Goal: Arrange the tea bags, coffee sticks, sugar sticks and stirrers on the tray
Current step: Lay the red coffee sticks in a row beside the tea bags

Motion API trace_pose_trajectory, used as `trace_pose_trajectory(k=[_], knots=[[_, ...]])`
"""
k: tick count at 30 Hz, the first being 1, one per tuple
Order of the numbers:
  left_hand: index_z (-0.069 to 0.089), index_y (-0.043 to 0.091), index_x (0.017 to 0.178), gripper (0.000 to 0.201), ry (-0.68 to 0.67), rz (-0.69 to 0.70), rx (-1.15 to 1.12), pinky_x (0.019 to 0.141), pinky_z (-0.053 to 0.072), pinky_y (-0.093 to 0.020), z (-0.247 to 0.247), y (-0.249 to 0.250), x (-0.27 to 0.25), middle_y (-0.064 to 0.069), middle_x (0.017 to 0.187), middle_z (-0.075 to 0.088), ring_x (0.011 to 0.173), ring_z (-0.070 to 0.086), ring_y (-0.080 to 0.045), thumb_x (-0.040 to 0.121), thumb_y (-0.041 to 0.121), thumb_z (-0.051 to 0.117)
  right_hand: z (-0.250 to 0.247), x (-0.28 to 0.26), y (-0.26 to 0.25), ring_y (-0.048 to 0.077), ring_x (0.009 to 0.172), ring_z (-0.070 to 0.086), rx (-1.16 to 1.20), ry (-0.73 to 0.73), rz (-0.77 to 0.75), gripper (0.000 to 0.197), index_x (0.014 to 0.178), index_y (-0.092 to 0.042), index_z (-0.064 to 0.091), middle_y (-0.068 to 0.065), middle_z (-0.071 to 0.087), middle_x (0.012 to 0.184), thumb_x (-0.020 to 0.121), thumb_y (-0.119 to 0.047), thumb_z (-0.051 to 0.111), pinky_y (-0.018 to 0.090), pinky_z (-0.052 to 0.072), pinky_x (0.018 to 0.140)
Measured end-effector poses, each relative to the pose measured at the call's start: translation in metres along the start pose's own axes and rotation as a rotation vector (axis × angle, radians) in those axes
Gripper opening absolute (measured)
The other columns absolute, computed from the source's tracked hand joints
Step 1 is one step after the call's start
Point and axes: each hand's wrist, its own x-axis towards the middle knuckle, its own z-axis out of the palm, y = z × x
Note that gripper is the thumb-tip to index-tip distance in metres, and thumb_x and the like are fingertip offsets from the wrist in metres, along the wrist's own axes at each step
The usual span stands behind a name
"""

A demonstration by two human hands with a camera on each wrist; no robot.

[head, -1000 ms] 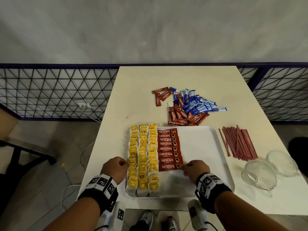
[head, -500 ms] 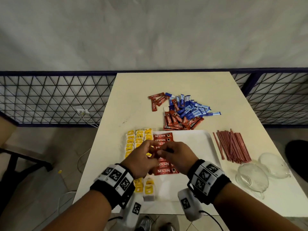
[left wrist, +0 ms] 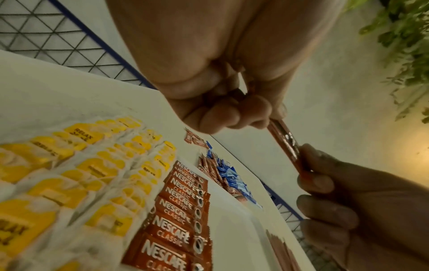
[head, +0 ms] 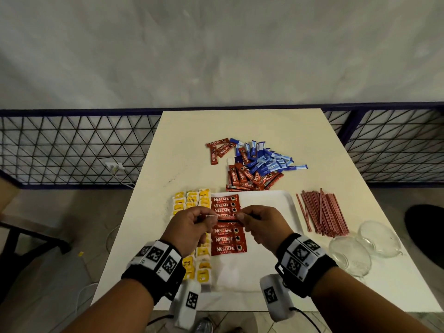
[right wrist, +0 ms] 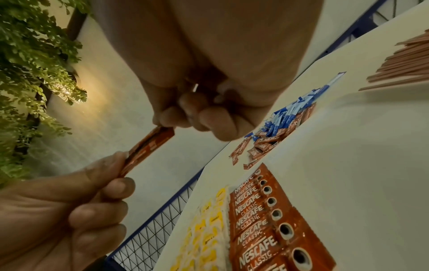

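Above the white tray (head: 271,212) both hands hold one red coffee stick (head: 227,217) level by its ends; it may be a thin stack. My left hand (head: 192,227) pinches the left end, my right hand (head: 262,224) the right end. The left wrist view shows the stick (left wrist: 285,144) spanning both hands, as does the right wrist view (right wrist: 148,146). On the tray lie rows of yellow tea bags (head: 192,200) and a column of coffee sticks (head: 227,239). Loose coffee sticks (head: 249,179) and blue sugar sticks (head: 269,159) are piled beyond the tray. Red stirrers (head: 322,212) lie to its right.
Two clear glass bowls (head: 350,258) (head: 379,239) stand near the table's right front corner. A blue-framed mesh fence (head: 72,150) runs behind and beside the table. The tray's right half is bare white.
Both hands left the tray's near end, came together over the coffee column and now hold a coffee stick raised above it. The head view tilted up slightly.
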Motion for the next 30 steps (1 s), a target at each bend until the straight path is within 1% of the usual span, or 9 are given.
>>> trace_pose_trajectory(k=[3, 6, 9, 11, 17, 21, 25, 28, 30], knots=[[0.069, 0.010, 0.088, 0.016, 0.073, -0.069, -0.259, 0.048, 0.042, -0.027, 0.007, 0.005, -0.002, 0.001, 0.061, 0.061, 0.047, 0.050, -0.016, 0.095, 0.013, 0.055, 0.000, -0.002, -0.002, 0.003, 0.047, 0.055, 0.060, 0.024, -0.023, 0.010, 0.088, -0.022, 0.072, -0.007, 0.066, 0.060, 0.089, -0.028, 0.064, 0.022, 0.045, 0.053], [0.067, 0.006, 0.087, 0.017, 0.107, -0.092, -0.409, 0.055, 0.052, -0.028, 0.009, 0.010, -0.002, -0.005, 0.069, 0.065, 0.059, 0.060, -0.018, 0.091, -0.005, 0.053, -0.001, -0.003, -0.002, 0.014, 0.054, 0.054, 0.121, 0.044, -0.048, 0.006, 0.086, -0.020, 0.074, 0.004, 0.066, 0.064, 0.085, -0.023, 0.069, 0.027, 0.048, 0.057], [0.062, 0.008, 0.099, 0.026, 0.135, -0.038, -0.348, 0.063, 0.054, -0.031, 0.009, 0.011, -0.002, -0.006, 0.071, 0.063, 0.067, 0.063, -0.021, 0.087, -0.014, 0.054, -0.001, -0.003, -0.003, 0.018, 0.054, 0.054, 0.327, 0.057, -0.012, 0.013, 0.096, -0.010, 0.064, 0.010, 0.064, 0.075, 0.084, -0.011, 0.069, 0.029, 0.046, 0.052], [0.061, 0.007, 0.100, 0.026, 0.147, -0.029, -0.316, 0.064, 0.054, -0.033, 0.008, 0.009, -0.001, -0.009, 0.075, 0.063, 0.069, 0.065, -0.023, 0.085, -0.014, 0.057, 0.000, -0.003, -0.004, 0.019, 0.054, 0.053, 0.320, 0.053, 0.005, 0.019, 0.101, -0.011, 0.061, 0.011, 0.064, 0.077, 0.085, -0.017, 0.069, 0.028, 0.045, 0.049], [0.065, 0.007, 0.088, 0.019, 0.106, -0.028, -0.182, 0.060, 0.055, -0.029, 0.009, 0.002, -0.001, -0.010, 0.072, 0.068, 0.065, 0.068, -0.020, 0.084, -0.012, 0.061, 0.002, 0.001, 0.001, 0.007, 0.046, 0.051, 0.147, 0.042, 0.052, 0.015, 0.087, -0.007, 0.068, 0.000, 0.063, 0.061, 0.088, -0.022, 0.065, 0.024, 0.044, 0.051], [0.067, 0.014, 0.090, 0.007, 0.188, -0.111, 0.103, 0.065, 0.053, -0.034, -0.014, -0.024, 0.004, -0.005, 0.079, 0.069, 0.066, 0.066, -0.020, 0.091, 0.011, 0.062, -0.002, -0.001, 0.031, 0.014, 0.048, 0.048, 0.079, 0.025, 0.192, 0.013, 0.084, -0.006, 0.070, 0.010, 0.066, 0.068, 0.085, -0.018, 0.068, 0.029, 0.042, 0.052], [0.067, 0.017, 0.102, 0.018, 0.334, -0.293, 0.707, 0.090, 0.046, -0.032, -0.053, -0.061, 0.008, -0.007, 0.112, 0.068, 0.105, 0.061, -0.029, 0.092, 0.027, 0.057, 0.000, -0.009, 0.069, 0.016, 0.048, 0.045, -0.011, -0.037, 0.394, 0.007, 0.080, -0.010, 0.072, 0.014, 0.069, 0.074, 0.085, -0.015, 0.068, 0.027, 0.039, 0.049], [0.060, 0.011, 0.122, 0.034, 0.305, -0.434, 0.818, 0.097, 0.041, -0.031, -0.066, -0.078, 0.007, -0.011, 0.129, 0.060, 0.120, 0.054, -0.030, 0.094, 0.029, 0.053, 0.010, -0.010, 0.083, 0.015, 0.050, 0.050, -0.129, -0.071, 0.501, 0.009, 0.077, -0.017, 0.071, 0.005, 0.065, 0.069, 0.085, -0.018, 0.068, 0.023, 0.040, 0.045], [0.061, 0.009, 0.120, 0.034, 0.253, -0.486, 0.868, 0.095, 0.041, -0.030, -0.068, -0.084, 0.007, -0.013, 0.129, 0.059, 0.119, 0.054, -0.031, 0.095, 0.030, 0.049, 0.018, -0.008, 0.085, 0.018, 0.061, 0.059, -0.221, -0.079, 0.522, 0.011, 0.077, -0.022, 0.069, 0.004, 0.068, 0.074, 0.087, -0.024, 0.065, 0.024, 0.048, 0.051]])
